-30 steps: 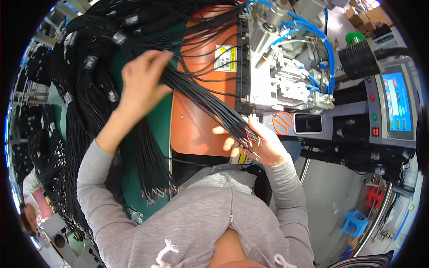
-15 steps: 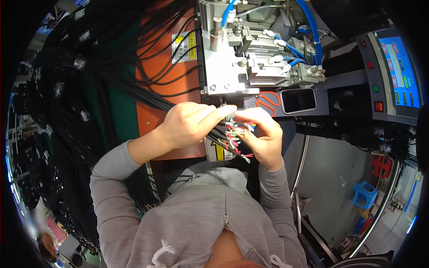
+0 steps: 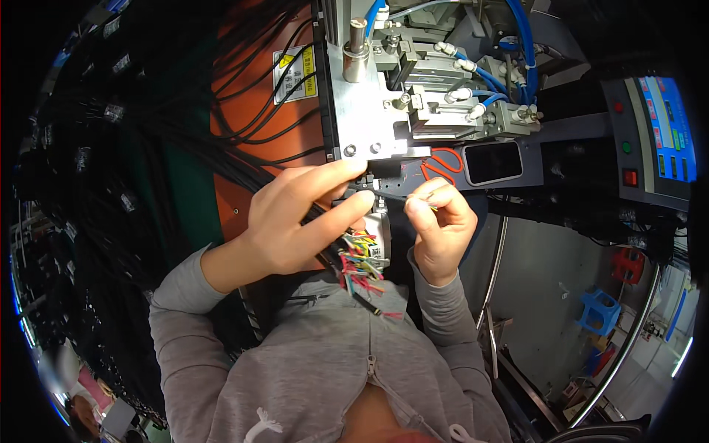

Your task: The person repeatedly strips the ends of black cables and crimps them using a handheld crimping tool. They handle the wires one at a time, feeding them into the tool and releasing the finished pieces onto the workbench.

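I see two bare hands near the front edge of a silver machine point(image 3: 377, 125). The left hand point(image 3: 284, 221) is on a bundle of black cables point(image 3: 240, 166). Its thumb and pointer finger are spread apart, with the pointer finger reaching up to the edge of the machine. The lower fingers look curled around the bundle, but the hand hides most of that hold from me.

The bundle comes in over an orange board point(image 3: 229, 196) and goes under the left hand. Its colored wire ends point(image 3: 360, 266) poke out below, in red, yellow, green and white, close to the person's belly. One cable end point(image 3: 375, 310) hangs lower than the rest.

The right hand point(image 3: 443, 221) has its thumb and pointer finger pinched tight on the tip of one thin black cable point(image 3: 390, 196). I see that cable pulled nearly straight across the gap between the two hands.

Just past the right hand I see scissors with red-orange handles point(image 3: 441, 163), and beside them a phone point(image 3: 493, 163) lying flat. Blue tubes point(image 3: 526, 44) bend over the machine. A yellow and white label point(image 3: 295, 74) sits on the board. Far right, I see a bright blue screen point(image 3: 668, 133).
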The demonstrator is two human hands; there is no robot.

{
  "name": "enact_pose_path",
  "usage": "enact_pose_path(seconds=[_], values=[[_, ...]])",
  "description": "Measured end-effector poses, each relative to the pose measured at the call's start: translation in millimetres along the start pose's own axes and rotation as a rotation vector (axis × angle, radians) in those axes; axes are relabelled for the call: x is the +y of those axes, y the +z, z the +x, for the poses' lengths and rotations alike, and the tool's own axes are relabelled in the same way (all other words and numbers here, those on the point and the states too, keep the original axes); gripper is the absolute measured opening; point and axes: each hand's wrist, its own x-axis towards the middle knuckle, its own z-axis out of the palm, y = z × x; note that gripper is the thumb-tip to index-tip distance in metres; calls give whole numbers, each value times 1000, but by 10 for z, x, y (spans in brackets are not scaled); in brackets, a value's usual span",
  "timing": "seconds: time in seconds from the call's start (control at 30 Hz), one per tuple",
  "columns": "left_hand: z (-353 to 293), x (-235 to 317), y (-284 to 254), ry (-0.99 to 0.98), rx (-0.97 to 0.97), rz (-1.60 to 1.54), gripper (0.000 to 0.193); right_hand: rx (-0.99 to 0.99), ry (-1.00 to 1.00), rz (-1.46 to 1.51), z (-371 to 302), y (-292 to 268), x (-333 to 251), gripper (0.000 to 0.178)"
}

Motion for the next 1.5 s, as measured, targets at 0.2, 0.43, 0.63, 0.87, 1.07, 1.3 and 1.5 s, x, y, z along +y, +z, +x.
enact_pose_path(seconds=[0.2, 0.43, 0.63, 0.87, 1.07, 1.3, 1.5], values=[[-82, -8, 45, -53, -111, -103, 35, -162, -284, -388, 0, 223, -50, 18], [-41, 36, 16, -110, -77, -137, 32, -155, -518, -473, 35, 252, 7, 25], [-40, 70, 48, -216, -179, -113, 23, -151, -442, -555, 97, 173, -33, 22], [-80, 84, 113, -135, -246, 54, 16, -429, -363, -987, 182, 125, -305, 17], [-120, 105, 182, -77, -181, 103, 26, -404, 345, -288, 216, -182, -170, 10], [-172, 73, 297, -71, -235, 186, 29, -201, -220, -898, 158, -18, 49, 5], [-144, 118, 302, -131, -328, 324, 27, -274, -305, -1045, 164, 14, 151, 7]])
